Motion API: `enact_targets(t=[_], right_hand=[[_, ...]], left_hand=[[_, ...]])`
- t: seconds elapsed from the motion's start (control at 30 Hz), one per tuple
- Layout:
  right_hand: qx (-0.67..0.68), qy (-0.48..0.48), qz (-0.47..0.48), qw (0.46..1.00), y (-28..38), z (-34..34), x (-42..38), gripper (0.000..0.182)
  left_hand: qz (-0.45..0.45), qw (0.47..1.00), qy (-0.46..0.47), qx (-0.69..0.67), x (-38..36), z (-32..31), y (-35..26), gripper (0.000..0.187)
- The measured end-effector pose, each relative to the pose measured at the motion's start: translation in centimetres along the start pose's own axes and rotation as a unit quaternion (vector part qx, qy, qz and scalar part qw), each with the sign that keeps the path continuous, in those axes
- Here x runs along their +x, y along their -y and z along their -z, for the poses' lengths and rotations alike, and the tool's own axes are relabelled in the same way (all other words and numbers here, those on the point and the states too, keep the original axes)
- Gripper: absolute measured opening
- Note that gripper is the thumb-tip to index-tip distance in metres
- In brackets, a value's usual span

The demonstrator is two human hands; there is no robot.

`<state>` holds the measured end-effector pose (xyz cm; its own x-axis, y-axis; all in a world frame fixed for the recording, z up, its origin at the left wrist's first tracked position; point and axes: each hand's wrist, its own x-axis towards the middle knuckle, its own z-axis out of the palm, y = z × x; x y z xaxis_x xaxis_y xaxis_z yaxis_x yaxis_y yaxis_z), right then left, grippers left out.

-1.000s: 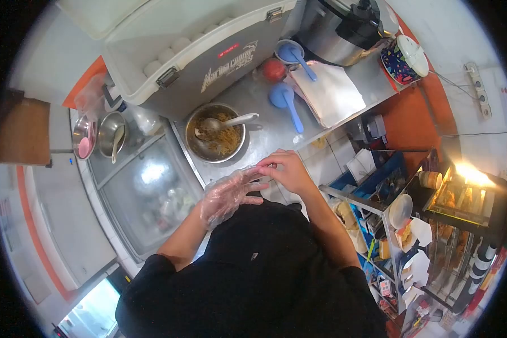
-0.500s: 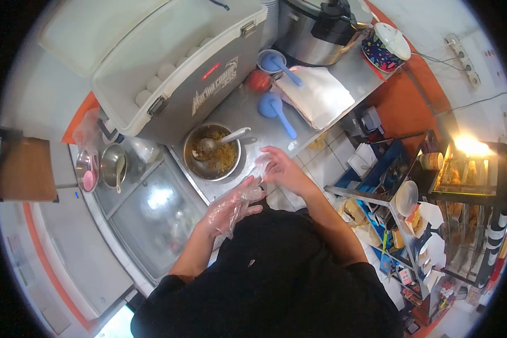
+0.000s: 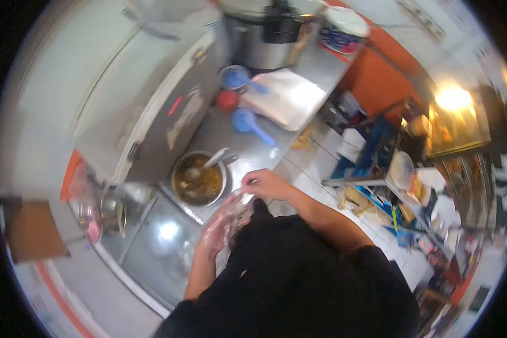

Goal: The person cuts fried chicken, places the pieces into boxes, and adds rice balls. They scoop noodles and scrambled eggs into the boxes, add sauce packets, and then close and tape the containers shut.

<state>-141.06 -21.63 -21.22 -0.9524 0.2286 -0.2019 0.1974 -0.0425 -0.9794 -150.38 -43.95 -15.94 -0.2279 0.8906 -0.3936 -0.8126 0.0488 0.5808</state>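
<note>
A clear, crinkled plastic glove (image 3: 230, 221) covers my left hand (image 3: 217, 228), whose fingers look stretched out toward my right hand, though blur softens them. My right hand (image 3: 267, 184) is bare, its thumb and fingers pinched together at the fingertip end of that glove. Just beyond both hands, a steel bowl (image 3: 223, 188) stands on the metal counter. Inside it are a brownish-yellow crumbly food (image 3: 208, 183) and a ladle (image 3: 216, 158), its pale handle leaning over the rim.
Behind the bowl is a large grey cooler box (image 3: 177, 121). Blue rice paddles (image 3: 259, 130), a red round object (image 3: 227, 100) and a stack of wrapping paper (image 3: 290, 101) lie on the counter. A rice cooker (image 3: 253, 42) stands farther back. Crowded shelving (image 3: 360, 183) fills the right.
My right hand has gone from spread fingers to a pinch at the left glove's tip. My left hand has drawn closer to my body, and the camera view has turned.
</note>
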Motion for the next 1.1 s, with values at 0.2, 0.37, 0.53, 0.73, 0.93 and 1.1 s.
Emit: enact_targets(t=[0.2,0.37,0.53,0.73,0.93,1.1], right_hand=[[-0.109,0.031,0.071,0.991,0.9,0.0,0.5,0.024],[-0.142,-0.003,0.132,0.981,0.1,0.1,1.4,0.019],[-0.178,-0.044,0.19,0.965,-2.4,0.0,3.9,0.018],[-0.228,-0.193,0.234,0.925,-1.8,2.4,10.2,0.015],[-0.098,-0.644,0.186,0.736,4.7,3.4,17.4,0.018],[-0.29,-0.337,0.001,0.896,0.7,0.8,21.0,0.041]], left_hand=[[-0.027,0.998,-0.017,0.06,0.3,0.1,0.5,0.073],[-0.006,0.986,-0.085,0.143,1.2,-3.3,-0.4,0.089],[-0.028,0.989,-0.041,0.139,1.5,-0.6,-0.2,0.083],[-0.228,0.839,-0.062,0.49,1.4,-2.1,-1.5,0.053],[-0.378,0.757,-0.211,0.49,3.1,0.9,-5.8,0.043],[-0.421,0.662,-0.224,0.578,5.6,-3.3,-6.2,0.035]])
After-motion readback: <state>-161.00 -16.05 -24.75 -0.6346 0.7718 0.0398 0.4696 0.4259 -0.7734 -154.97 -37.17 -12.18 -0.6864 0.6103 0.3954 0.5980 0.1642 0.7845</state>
